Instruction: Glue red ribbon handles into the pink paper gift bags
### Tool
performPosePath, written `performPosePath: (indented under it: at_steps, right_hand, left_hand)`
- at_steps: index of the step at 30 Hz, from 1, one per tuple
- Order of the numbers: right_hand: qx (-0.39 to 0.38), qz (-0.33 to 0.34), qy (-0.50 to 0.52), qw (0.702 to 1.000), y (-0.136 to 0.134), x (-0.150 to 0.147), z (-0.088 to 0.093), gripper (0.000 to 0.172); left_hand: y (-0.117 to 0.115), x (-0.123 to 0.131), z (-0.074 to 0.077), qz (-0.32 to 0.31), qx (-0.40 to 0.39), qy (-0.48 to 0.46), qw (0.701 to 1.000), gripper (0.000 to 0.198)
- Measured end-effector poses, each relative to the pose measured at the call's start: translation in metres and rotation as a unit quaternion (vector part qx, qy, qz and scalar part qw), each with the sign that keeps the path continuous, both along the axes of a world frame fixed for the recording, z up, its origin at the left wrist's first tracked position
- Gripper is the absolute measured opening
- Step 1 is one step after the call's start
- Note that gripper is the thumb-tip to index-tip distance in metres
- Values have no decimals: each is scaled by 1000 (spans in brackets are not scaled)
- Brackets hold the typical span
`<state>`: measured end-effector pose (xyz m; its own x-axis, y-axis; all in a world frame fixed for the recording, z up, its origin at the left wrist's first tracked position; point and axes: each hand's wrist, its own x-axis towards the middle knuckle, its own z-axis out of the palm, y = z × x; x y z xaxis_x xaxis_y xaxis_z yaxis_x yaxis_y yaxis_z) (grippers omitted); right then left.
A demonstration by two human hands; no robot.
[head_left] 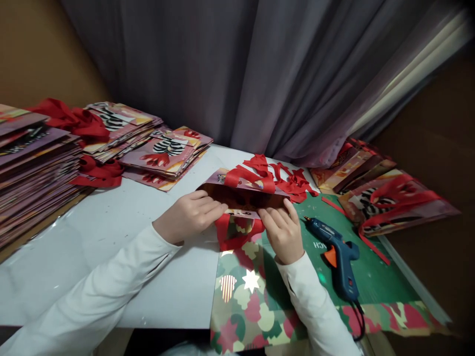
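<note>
My left hand [189, 215] and my right hand [282, 231] both grip the near edge of a folded paper gift bag [243, 194] with a dark brown side and a red ribbon handle. The fingers of both hands are pressed on the bag's rim. Under it lies a flat sheet of star-patterned paper [247, 296] in red, green and cream, with a red ribbon loop [232, 238] on its top edge. A blue glue gun [339, 257] with an orange trigger rests on the green cutting mat [374, 269], just right of my right hand.
Cut red ribbon strips [287, 178] are piled behind the bag. Stacks of flat printed bags stand at the far left [33, 163] and back left [163, 153]. More finished bags [389, 200] lie at the right. A grey curtain [260, 74] hangs behind the white table [92, 247].
</note>
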<state>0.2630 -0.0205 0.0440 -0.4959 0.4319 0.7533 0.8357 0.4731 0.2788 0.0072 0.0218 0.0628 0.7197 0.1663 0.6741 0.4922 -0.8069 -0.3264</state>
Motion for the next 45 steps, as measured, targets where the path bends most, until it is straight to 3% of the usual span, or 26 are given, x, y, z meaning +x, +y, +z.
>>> performPosePath:
  at_steps: [5, 8, 17, 26, 32, 36, 41, 45]
  right_hand:
    - [41, -14, 26, 999, -4, -1, -2, 27]
    - [44, -21, 12, 999, -5, -2, -1, 26]
    - [-24, -34, -52, 998, -4, 16, -3, 29]
    - [11, -37, 7, 999, -8, 27, -10, 25]
    - [-70, -21, 5, 997, -14, 23, -5, 29]
    - [-53, 13, 54, 997, -33, 23, -13, 39]
    - [-55, -37, 71, 995, -54, 20, -31, 27]
    - [-136, 46, 13, 990, -63, 4, -40, 21]
  left_hand:
    - [-6, 2, 7, -43, 13, -41, 998, 21]
    - [-8, 4, 9, -32, 21, -53, 998, 20]
    - [0, -3, 5, 8, -11, 46, 999, 30]
    - [-4, -2, 1, -52, -21, -15, 998, 20]
    - [-7, 0, 1, -12, -3, 1, 1000, 21]
    - [-10, 7, -2, -4, 7, 10, 1000, 28]
    - [-14, 17, -12, 8, -13, 17, 1000, 27]
    - [-17, 25, -26, 17, -15, 52, 998, 24]
